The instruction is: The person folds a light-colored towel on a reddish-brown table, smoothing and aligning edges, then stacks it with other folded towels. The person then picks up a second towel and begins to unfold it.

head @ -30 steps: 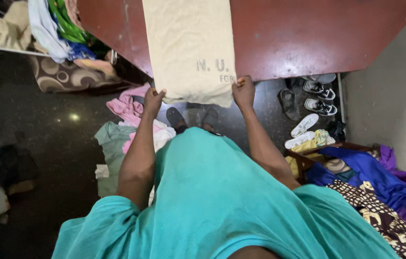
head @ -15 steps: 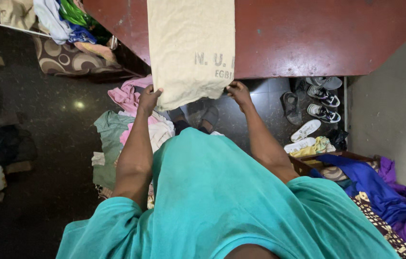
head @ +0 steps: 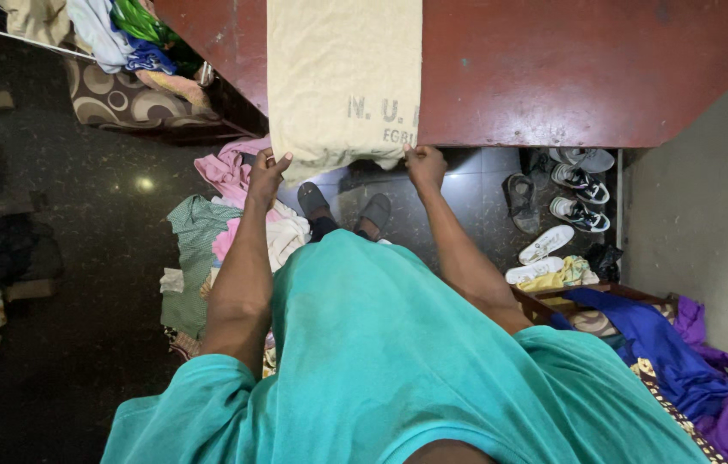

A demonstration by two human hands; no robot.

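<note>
Left of the red table (head: 553, 77) we see a heap of clothes (head: 218, 215) on the dark floor. Our left hand (head: 266, 174) pinches the near left corner of the beige cloth (head: 342, 77) spread over that table's front edge; our right hand (head: 426, 167) clamps its right corner. Shoes (head: 579, 185) sit under the table's right end.

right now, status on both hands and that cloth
Left hand and right hand each pinch a near corner of the beige cloth. Cloth lies flat on red table, near edge overhanging. Clothes pile on floor below.
</note>
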